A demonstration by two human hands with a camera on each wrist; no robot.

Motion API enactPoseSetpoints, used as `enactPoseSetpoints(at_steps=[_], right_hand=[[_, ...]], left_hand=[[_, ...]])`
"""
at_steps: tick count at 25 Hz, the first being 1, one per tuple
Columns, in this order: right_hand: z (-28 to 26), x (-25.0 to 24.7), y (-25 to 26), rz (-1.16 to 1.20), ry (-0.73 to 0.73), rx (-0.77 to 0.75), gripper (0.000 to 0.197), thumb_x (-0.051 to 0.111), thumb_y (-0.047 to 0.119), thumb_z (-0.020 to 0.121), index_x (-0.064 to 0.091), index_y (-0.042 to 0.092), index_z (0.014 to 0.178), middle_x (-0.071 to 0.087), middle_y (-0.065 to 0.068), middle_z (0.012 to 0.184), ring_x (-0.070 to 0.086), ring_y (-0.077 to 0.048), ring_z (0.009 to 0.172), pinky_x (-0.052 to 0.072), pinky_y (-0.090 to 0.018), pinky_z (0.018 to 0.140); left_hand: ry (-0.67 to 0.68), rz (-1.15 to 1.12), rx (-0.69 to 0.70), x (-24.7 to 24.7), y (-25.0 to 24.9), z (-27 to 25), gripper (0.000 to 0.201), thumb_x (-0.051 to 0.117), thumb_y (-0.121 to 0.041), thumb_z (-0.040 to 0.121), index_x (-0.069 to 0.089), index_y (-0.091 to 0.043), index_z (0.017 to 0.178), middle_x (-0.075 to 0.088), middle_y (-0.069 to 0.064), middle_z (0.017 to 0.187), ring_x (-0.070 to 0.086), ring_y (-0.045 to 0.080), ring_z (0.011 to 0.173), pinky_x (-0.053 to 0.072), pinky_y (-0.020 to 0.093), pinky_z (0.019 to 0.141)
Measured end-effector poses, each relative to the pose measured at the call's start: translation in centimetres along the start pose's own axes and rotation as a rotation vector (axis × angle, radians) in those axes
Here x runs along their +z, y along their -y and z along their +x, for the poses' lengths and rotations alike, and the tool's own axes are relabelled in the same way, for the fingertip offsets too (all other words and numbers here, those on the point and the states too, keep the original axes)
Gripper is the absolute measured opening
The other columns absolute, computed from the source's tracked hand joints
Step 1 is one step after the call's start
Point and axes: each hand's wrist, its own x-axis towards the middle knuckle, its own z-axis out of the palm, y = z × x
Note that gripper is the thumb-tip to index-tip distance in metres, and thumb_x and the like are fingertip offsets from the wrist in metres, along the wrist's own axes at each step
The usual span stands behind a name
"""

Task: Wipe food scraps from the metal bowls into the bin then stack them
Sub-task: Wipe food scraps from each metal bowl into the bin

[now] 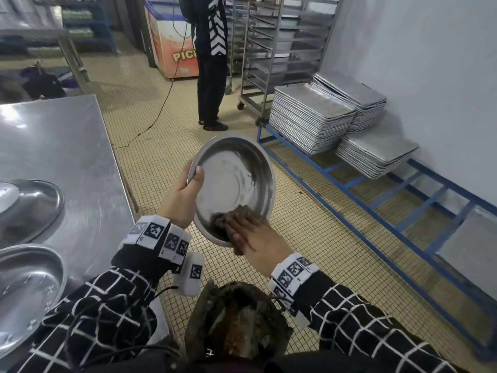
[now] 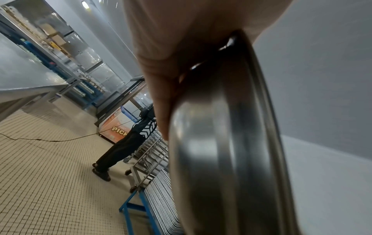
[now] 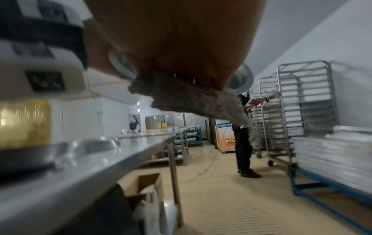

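Observation:
My left hand (image 1: 185,195) grips the rim of a metal bowl (image 1: 236,184), thumb inside the edge, and holds it tilted with its inside facing me. The bowl's inside is mostly bare, with smears. My right hand (image 1: 252,232) presses a dark cloth (image 1: 223,219) flat against the lower inside wall with straight fingers. Directly below stands the bin (image 1: 236,327), lined with a bag and holding brown scraps. The left wrist view shows the bowl (image 2: 231,143) edge-on under my left hand (image 2: 171,55). In the right wrist view the cloth (image 3: 191,98) hangs under my right hand (image 3: 181,47).
A steel table (image 1: 53,146) is on my left with two upturned metal bowls (image 1: 29,205) (image 1: 24,286). Stacks of trays (image 1: 312,117) sit on a blue rack (image 1: 376,205) on the right. A person (image 1: 211,63) stands ahead beside a tray trolley (image 1: 269,49); a cable crosses the floor.

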Motion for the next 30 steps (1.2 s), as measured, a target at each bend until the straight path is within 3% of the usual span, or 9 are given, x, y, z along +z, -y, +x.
enactPoseSetpoints(at_steps=[3,5,7,9,14,18,21,24,30], right_hand=[[-0.2,0.3,3.1,0.227,-0.090,-0.080,0.049,0.018,0.043,0.103,0.019,0.031,0.150,0.021,0.006,0.157,0.009,-0.010,0.146,0.006,-0.031,0.118],[-0.7,0.1,4.0,0.353,-0.158,-0.109,0.047,0.023,0.040,0.104,0.025,0.028,0.149,0.027,0.008,0.154,0.015,-0.006,0.144,0.011,-0.026,0.117],[-0.6,-0.3,2.3,0.244,-0.177,-0.123,0.047,0.021,0.040,0.103,0.032,0.026,0.147,0.033,0.007,0.151,0.022,-0.007,0.142,0.016,-0.030,0.118],[-0.4,-1.1,-0.5,-0.045,-0.146,-0.162,0.057,0.008,0.048,0.100,0.034,0.027,0.145,0.036,0.005,0.150,0.024,-0.013,0.143,0.016,-0.037,0.119],[1.1,-3.3,-6.1,-0.381,0.061,0.077,0.051,0.016,0.042,0.100,0.013,0.032,0.150,-0.005,0.011,0.157,-0.014,-0.012,0.144,-0.003,-0.044,0.119],[2.6,-4.9,-7.6,-0.281,-0.003,0.125,0.061,0.023,0.041,0.101,-0.010,0.024,0.150,-0.025,0.009,0.154,-0.009,-0.016,0.146,0.022,-0.044,0.117],[3.2,-6.1,-7.2,-0.006,-0.108,0.244,0.061,0.032,0.037,0.101,0.003,0.021,0.152,0.010,-0.001,0.159,0.050,-0.023,0.122,0.049,-0.030,0.087],[3.0,-6.2,-7.2,0.350,-0.262,0.306,0.045,0.044,0.029,0.099,0.038,0.021,0.143,0.061,-0.005,0.122,0.061,-0.021,0.103,0.040,-0.017,0.070],[2.8,-5.4,-6.0,0.732,-0.498,0.536,0.021,0.052,0.025,0.096,0.059,0.011,0.110,0.065,0.001,0.096,0.058,-0.009,0.078,0.043,-0.018,0.061]], left_hand=[[-0.021,-0.010,-0.001,0.4,0.0,-0.2,0.048,0.036,-0.035,0.102,0.030,-0.020,0.146,0.047,-0.012,0.129,0.043,0.004,0.118,0.036,0.000,0.081],[-0.011,-0.037,-0.018,0.1,-0.1,0.0,0.057,0.041,-0.043,0.099,0.029,-0.017,0.148,0.046,-0.005,0.138,0.042,0.009,0.126,0.039,0.010,0.095],[-0.010,-0.013,-0.043,-0.2,-0.3,0.2,0.062,0.042,-0.051,0.095,0.031,-0.019,0.147,0.048,-0.001,0.141,0.044,0.015,0.129,0.037,0.030,0.108],[-0.007,0.006,-0.049,-0.5,-0.4,0.2,0.049,0.037,-0.042,0.100,0.037,-0.019,0.144,0.054,-0.004,0.131,0.051,0.012,0.120,0.040,0.028,0.103],[0.105,0.048,-0.095,0.4,0.8,-1.2,0.036,0.029,-0.040,0.102,0.043,-0.025,0.131,0.056,-0.012,0.115,0.054,0.001,0.104,0.047,0.011,0.083],[0.119,0.051,-0.194,1.5,2.3,-1.4,0.058,0.032,-0.062,0.093,0.041,-0.026,0.138,0.058,0.007,0.127,0.057,0.029,0.113,0.046,0.048,0.098],[0.097,-0.025,-0.294,1.2,2.4,-1.0,0.051,0.033,-0.056,0.096,0.053,-0.020,0.125,0.068,0.009,0.094,0.066,0.024,0.077,0.054,0.036,0.068],[0.116,-0.056,-0.317,1.2,2.0,-1.2,0.048,0.033,-0.053,0.098,0.062,-0.017,0.107,0.068,0.007,0.078,0.065,0.020,0.062,0.050,0.030,0.055],[-0.068,-0.130,-0.232,2.1,1.6,-1.4,0.035,0.038,-0.044,0.099,0.063,-0.021,0.091,0.069,0.004,0.088,0.065,0.025,0.086,0.051,0.039,0.084]])
